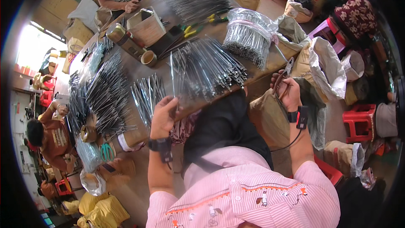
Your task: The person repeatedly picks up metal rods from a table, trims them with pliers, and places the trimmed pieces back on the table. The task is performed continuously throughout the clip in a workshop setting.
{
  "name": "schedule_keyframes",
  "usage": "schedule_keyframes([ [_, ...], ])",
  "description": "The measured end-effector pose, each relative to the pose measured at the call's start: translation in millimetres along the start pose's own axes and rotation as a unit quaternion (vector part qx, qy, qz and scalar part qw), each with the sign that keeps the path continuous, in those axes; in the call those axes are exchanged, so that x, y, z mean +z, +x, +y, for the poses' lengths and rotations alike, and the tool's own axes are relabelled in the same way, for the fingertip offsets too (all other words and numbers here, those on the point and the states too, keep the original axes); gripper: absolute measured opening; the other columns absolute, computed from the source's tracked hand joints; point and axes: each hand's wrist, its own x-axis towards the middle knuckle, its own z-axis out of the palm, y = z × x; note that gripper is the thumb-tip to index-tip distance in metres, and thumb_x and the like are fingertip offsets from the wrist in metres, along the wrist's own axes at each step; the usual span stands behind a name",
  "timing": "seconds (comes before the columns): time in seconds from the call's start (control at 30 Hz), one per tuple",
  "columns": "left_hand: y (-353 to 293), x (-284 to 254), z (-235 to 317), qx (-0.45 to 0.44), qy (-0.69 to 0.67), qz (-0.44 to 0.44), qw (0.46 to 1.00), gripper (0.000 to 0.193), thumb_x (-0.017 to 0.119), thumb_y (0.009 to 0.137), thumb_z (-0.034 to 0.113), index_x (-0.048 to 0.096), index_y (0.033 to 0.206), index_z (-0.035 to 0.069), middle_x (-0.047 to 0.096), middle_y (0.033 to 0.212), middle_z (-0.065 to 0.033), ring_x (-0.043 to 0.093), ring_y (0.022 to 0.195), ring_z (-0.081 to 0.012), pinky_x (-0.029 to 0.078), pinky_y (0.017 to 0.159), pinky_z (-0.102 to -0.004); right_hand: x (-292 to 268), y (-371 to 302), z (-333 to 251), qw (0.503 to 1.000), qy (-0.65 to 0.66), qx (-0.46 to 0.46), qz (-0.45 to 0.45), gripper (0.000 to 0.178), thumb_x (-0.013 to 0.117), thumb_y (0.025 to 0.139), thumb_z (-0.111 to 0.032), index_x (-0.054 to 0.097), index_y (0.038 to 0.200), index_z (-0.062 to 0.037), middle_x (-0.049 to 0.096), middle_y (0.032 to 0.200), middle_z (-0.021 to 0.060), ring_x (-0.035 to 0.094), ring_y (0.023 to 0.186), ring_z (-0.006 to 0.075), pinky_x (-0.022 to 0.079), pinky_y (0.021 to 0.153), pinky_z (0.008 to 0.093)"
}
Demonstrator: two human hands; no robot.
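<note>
Dark strip pile: many thin strips heaped at the left end of the table [136,65].
Short row: a smaller group of metal strips [147,94] lying just left of the left hand.
Left hand: the left hand [165,112] has thumb and fingers pinched on the lower end of one metal strip [173,74].
Held strip: points away from the body, at the left edge of the fanned strips [209,65].
Wrapped bundle: a plastic-wrapped bundle [247,36] right of the fan.
Right hand: the right hand [287,93] has fingers curled around brown-handled pliers [289,66]; how far their jaws part, I cannot tell.
Far right: a white-lined sack [327,69], then a red stool [359,122].
</note>
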Motion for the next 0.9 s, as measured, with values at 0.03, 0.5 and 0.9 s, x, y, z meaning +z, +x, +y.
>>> schedule_keyframes([
  [0.03, -6.6, 0.8, -1.4, -0.012, -0.005, -0.004, 1.0, 0.011, 0.063, 0.09, 0.012, 0.062, 0.098, 0.003, 0.062, 0.077, -0.002, 0.062, 0.063, -0.0115, 0.046, 0.049, -0.018, 0.1, 6.0, -2.6, 1.0, -0.018, 0.005, 0.008, 0.023, 0.05, 0.083, -0.011, 0.055, 0.104, -0.0041, 0.061, 0.09, 0.0103, 0.061, 0.082, 0.0212, 0.052, 0.074, 0.0388],
  [0.5, -45.1, 26.5, -15.6, -0.035, -0.051, -0.055, 0.997, 0.011, 0.062, 0.091, 0.011, 0.06, 0.1, 0.003, 0.062, 0.08, -0.003, 0.061, 0.062, -0.0112, 0.045, 0.049, -0.0158, 8.1, 83.2, 3.5, 0.76, -0.632, -0.103, 0.108, 0.03, 0.064, 0.071, -0.022, 0.062, 0.076, 0.0066, 0.061, 0.068, 0.0245, 0.063, 0.07, 0.0405, 0.049, 0.066, 0.0442],
  [0.9, -59.3, -3.8, -24.8, -0.019, -0.056, -0.004, 0.998, 0.011, 0.064, 0.089, 0.01, 0.059, 0.098, 0.004, 0.061, 0.078, -0.0036, 0.061, 0.063, -0.0126, 0.045, 0.05, -0.0183, 5.6, 51.1, -20.2, 0.956, -0.277, 0.095, 0.011, 0.013, 0.064, 0.085, -0.015, 0.061, 0.087, -0.0027, 0.063, 0.073, 0.0069, 0.061, 0.062, 0.0169, 0.05, 0.058, 0.031],
])
